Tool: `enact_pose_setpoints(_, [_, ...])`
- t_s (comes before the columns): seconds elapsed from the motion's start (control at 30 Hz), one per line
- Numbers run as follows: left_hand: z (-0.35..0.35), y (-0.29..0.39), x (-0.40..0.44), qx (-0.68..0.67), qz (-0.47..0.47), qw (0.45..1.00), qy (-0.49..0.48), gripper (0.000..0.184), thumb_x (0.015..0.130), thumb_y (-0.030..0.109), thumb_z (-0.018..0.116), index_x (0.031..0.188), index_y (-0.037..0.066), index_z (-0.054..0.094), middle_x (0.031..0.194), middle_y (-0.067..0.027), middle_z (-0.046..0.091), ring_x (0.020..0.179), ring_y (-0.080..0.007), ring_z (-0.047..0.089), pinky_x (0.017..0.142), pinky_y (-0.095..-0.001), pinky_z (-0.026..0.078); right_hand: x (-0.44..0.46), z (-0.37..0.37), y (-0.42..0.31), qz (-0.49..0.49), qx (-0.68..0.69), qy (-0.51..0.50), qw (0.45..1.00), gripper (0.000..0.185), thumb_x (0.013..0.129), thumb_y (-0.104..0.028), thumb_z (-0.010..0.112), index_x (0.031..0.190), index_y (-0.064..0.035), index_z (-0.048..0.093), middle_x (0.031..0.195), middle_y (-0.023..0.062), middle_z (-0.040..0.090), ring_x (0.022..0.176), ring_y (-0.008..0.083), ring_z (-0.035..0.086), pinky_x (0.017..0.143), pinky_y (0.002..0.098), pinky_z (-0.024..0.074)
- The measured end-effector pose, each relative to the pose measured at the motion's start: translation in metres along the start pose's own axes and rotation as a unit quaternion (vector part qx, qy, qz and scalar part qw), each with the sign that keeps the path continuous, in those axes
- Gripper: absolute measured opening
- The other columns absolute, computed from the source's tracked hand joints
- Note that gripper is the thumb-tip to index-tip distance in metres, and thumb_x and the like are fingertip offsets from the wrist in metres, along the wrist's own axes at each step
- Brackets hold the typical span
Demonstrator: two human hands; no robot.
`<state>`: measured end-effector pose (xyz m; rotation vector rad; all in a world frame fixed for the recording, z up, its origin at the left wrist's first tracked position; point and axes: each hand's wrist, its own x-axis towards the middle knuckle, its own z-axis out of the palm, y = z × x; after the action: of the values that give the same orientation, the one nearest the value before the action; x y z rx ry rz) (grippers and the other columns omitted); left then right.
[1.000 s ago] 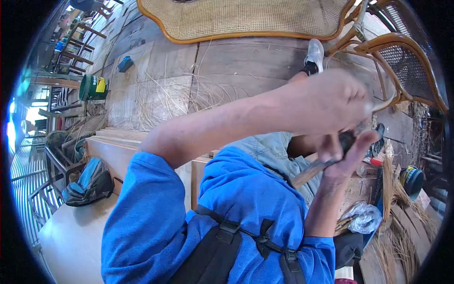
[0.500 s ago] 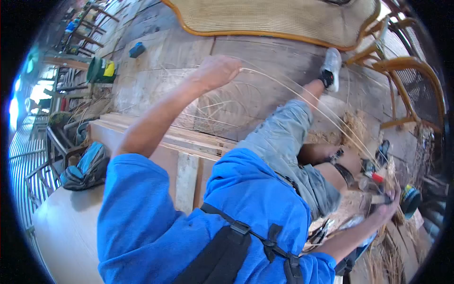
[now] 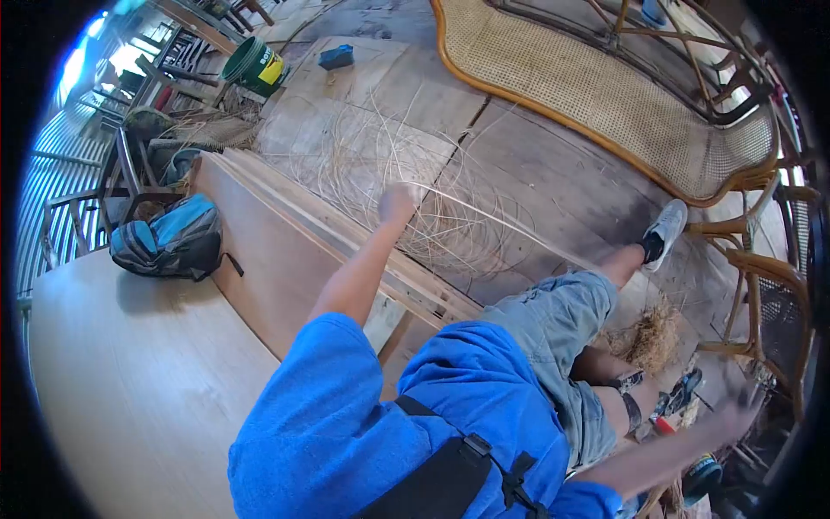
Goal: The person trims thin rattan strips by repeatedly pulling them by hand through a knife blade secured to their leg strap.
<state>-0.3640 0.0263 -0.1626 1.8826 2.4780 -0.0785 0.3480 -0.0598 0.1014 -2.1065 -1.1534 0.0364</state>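
Note:
My left hand (image 3: 398, 204) is closed in a fist near the middle of the view, slightly blurred. It grips a long pale rattan strip (image 3: 484, 214), which stretches down to the right toward my knee. Low on the right is my right hand (image 3: 735, 417), smeared by motion, so its fingers cannot be made out. A loose tangle of thin strips (image 3: 467, 229) covers the floor beyond my left hand. Near my right forearm are a pile of fine shavings (image 3: 654, 337) and a dark green tub (image 3: 702, 477).
A curved cane-woven bench (image 3: 588, 104) stands at the upper right, with a rattan chair frame (image 3: 769, 268) below it. On the left, a backpack (image 3: 173, 238) rests on a wooden panel (image 3: 130, 372). A green bucket (image 3: 255, 67) and blue block (image 3: 336, 57) are farther off.
My left hand has come down and toward my body with the strip. My right hand has swung outward and lower, now blurred. The whole view has shifted, showing more of the panel and bench.

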Motion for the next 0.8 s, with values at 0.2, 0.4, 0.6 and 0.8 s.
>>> enact_pose_setpoints(0.2, [0.233, -0.107, -0.024, -0.196, -0.131, 0.959, -0.156, 0.013, 0.077, 0.009, 0.051, 0.080, 0.003, 0.062, 0.069, -0.0132, 0.062, 0.059, -0.0261, 0.060, 0.039, -0.0375, 0.042, -0.124, 0.146, -0.319, -0.334, 0.230, -0.375, 0.834, 0.056, 0.083, -0.017, 0.059, 0.131, 0.0005, 0.037, 0.115, 0.0187, 0.057, 0.101, 0.0289, 0.058, 0.083, 0.0347, 0.0471])
enact_pose_setpoints(0.4, [0.176, 0.024, -0.063, -0.569, -0.405, 0.715, -0.042, 0.016, 0.076, 0.010, 0.050, 0.083, -0.001, 0.059, 0.072, -0.0144, 0.061, 0.066, -0.0278, 0.059, 0.056, -0.0390, 0.046, -0.111, 0.156, -0.209, -0.025, 0.110, -0.532, 0.839, 0.048, 0.083, -0.018, 0.060, 0.123, 0.0038, 0.045, 0.107, 0.0135, 0.059, 0.096, 0.0217, 0.057, 0.084, 0.0313, 0.0443])
enact_pose_setpoints(0.6, [0.147, 0.098, -0.087, -0.307, -0.220, 0.920, -0.099, 0.032, 0.080, 0.024, 0.050, 0.099, 0.001, 0.062, 0.086, -0.0207, 0.063, 0.086, -0.0389, 0.059, 0.076, -0.0464, 0.046, -0.109, 0.051, -0.040, 0.291, 0.198, -0.312, 0.882, 0.033, 0.085, -0.018, 0.057, 0.112, 0.0005, 0.053, 0.083, 0.0084, 0.061, 0.048, 0.0078, 0.047, 0.040, 0.0195, 0.0360])
enact_pose_setpoints(0.8, [0.158, 0.133, -0.098, -0.179, -0.013, 0.945, -0.273, 0.032, 0.084, 0.022, 0.046, 0.099, 0.001, 0.064, 0.101, -0.0223, 0.062, 0.098, -0.0372, 0.059, 0.083, -0.0464, 0.046, -0.166, -0.006, 0.005, 0.385, 0.214, -0.153, 0.884, 0.033, 0.088, -0.019, 0.056, 0.116, -0.0024, 0.049, 0.078, 0.0067, 0.060, 0.043, 0.0063, 0.042, 0.038, 0.0192, 0.0326])
